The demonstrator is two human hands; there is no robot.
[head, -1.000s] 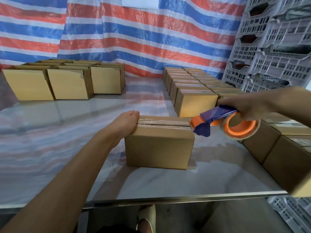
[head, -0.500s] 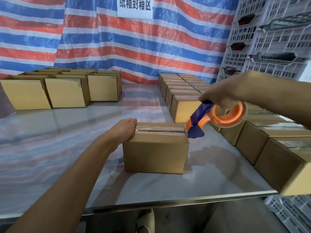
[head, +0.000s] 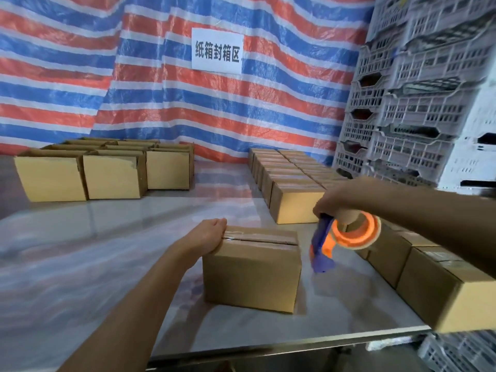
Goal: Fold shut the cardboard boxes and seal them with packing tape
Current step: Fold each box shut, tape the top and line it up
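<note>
A closed cardboard box [head: 252, 277] stands on the table in front of me, a strip of clear tape running along its top seam. My left hand [head: 208, 234] rests on the box's top left edge, fingers over the tape's end. My right hand [head: 338, 198] grips a blue and orange tape dispenser [head: 346, 238] with its roll. The dispenser hangs in the air just past the box's right end, its blue nose pointing down, apart from the box.
Rows of taped boxes [head: 292, 181] run along the right side, nearer ones [head: 440, 285] reaching the table's front edge [head: 281, 345]. Open boxes [head: 107, 173] stand at the back left. Grey plastic crates [head: 418, 108] are stacked at right before a striped tarp with a sign [head: 217, 51].
My right hand has tipped the dispenser's nose downward and dropped it beside the box's right end. My left hand stays on the box. The camera view has lifted.
</note>
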